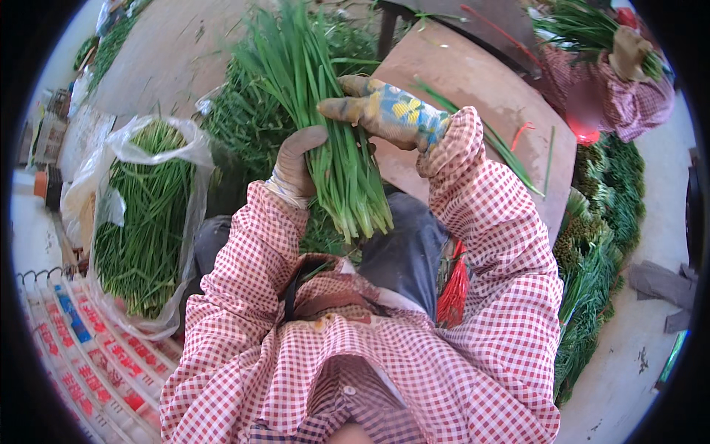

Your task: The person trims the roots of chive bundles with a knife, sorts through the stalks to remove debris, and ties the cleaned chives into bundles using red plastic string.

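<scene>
A bunch of green chives (325, 140) slants in front of me, pale cut ends toward my lap and leaf tips pointing away. My left hand (299, 155), in a dirty pale glove, is wrapped round its lower half. Stretched out over the bunch's right side is my right hand (392, 111), in a stained glove with a blue and yellow pattern. Two of its fingers are apart, their tips at the leaves; the rest are hidden from view.
Loose greens (251, 111) lie heaped behind the bunch. A brown board (444, 66) at right carries stray leaves. To my left stands a clear plastic bag (196, 148) of chives. Red ties (453, 288) hang by my leg. Stacked bunches (592, 274) line the right, below a co-worker's gloved hand (629, 53) holding greens.
</scene>
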Available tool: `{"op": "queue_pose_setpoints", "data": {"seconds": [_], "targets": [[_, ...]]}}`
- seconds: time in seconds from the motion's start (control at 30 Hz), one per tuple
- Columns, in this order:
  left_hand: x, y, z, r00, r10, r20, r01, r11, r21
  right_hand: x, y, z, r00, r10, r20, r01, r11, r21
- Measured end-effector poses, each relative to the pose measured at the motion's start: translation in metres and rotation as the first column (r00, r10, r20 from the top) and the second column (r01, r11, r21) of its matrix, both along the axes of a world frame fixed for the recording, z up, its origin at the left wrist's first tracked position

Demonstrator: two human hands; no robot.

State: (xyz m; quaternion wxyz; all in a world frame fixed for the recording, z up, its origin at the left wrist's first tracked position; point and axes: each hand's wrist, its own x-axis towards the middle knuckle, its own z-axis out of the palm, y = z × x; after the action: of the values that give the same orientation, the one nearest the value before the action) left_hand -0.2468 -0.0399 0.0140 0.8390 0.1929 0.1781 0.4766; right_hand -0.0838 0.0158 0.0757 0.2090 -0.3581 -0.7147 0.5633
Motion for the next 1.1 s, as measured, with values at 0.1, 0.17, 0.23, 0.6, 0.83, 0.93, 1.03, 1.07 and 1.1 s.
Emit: {"op": "queue_pose_setpoints", "data": {"seconds": [0.1, 0.17, 0.23, 0.6, 0.83, 0.93, 1.03, 1.07, 1.1], "targets": [[-0.004, -0.019, 0.0, 0.979, 0.153, 0.137, -0.167, 0.981, 0.095, -0.036, -0.017, -0.025, 0.953, -0.169, 0.25, 0.058, 0.916, 0.397], [-0.009, -0.03, -0.001, 0.959, 0.209, 0.19, -0.226, 0.971, 0.074, -0.046, -0.031, -0.03, 0.873, -0.367, 0.32, -0.097, 0.513, 0.853], [-0.019, -0.039, -0.007, 0.953, 0.241, 0.183, -0.245, 0.969, 0.004, -0.057, -0.03, -0.043, 0.846, -0.322, 0.424, -0.135, 0.642, 0.755], [-0.068, -0.05, -0.029, 0.856, 0.456, 0.242, -0.481, 0.875, 0.05, -0.038, -0.08, -0.006, 0.992, -0.128, 0.004, 0.127, 0.988, -0.089], [-0.067, -0.069, -0.011, 0.839, 0.524, 0.148, -0.528, 0.849, -0.014, -0.074, -0.113, -0.035, 0.957, -0.288, 0.034, 0.262, 0.908, 0.327], [-0.078, -0.07, -0.025, 0.839, 0.523, 0.149, -0.521, 0.852, -0.056, -0.081, -0.125, -0.048, 0.867, -0.334, -0.369, 0.345, 0.938, -0.036], [-0.086, -0.066, -0.036, 0.788, 0.6, 0.133, -0.599, 0.799, -0.055, -0.091, -0.133, -0.044, 0.758, -0.328, -0.564, 0.253, 0.945, -0.209], [-0.09, -0.064, -0.034, 0.764, 0.632, 0.132, -0.635, 0.772, -0.026, -0.092, -0.134, -0.038, 0.783, -0.31, -0.54, 0.234, 0.95, -0.208], [-0.095, -0.062, -0.031, 0.737, 0.663, 0.133, -0.669, 0.743, 0.003, -0.092, -0.134, -0.035, 0.806, -0.292, -0.515, 0.214, 0.955, -0.206]]}}
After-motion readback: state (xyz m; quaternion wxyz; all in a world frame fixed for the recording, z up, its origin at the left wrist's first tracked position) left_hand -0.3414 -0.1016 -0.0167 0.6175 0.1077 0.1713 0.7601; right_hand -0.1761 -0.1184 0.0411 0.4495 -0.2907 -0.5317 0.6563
